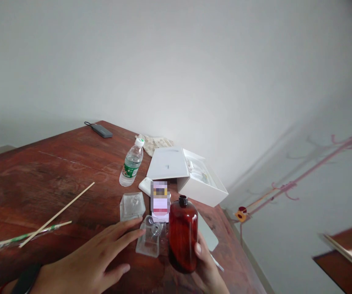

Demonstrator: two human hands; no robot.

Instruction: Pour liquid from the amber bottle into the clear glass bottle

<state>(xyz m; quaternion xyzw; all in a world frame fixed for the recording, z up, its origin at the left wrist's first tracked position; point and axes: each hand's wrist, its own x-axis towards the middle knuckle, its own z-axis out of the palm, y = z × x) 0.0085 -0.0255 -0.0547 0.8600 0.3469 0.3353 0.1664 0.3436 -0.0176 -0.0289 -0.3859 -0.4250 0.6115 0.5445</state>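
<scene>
My right hand (205, 259) grips an amber bottle (183, 241) from its right side. The bottle stands nearly upright, its threaded neck uncapped and dark liquid seeming to show low inside. My left hand (102, 251) is stretched out with fingers apart, its fingertips at a clear plastic container (149, 241); whether they touch it I cannot tell. Just behind lies a second clear plastic container (132, 205). A phone (160, 204) with a lit, partly blurred screen lies beyond them. To the left rest a bare chopstick (59, 212) and a green-wrapped chopstick packet (13, 241).
On the reddish-brown wooden table (68, 163) stands a water bottle (131, 163) with a white cap. An open white box (205, 190) sits behind the phone, near a pale cloth (154, 143). A dark grey device (100, 130) lies far back. Pink coat rack (289, 186) at right.
</scene>
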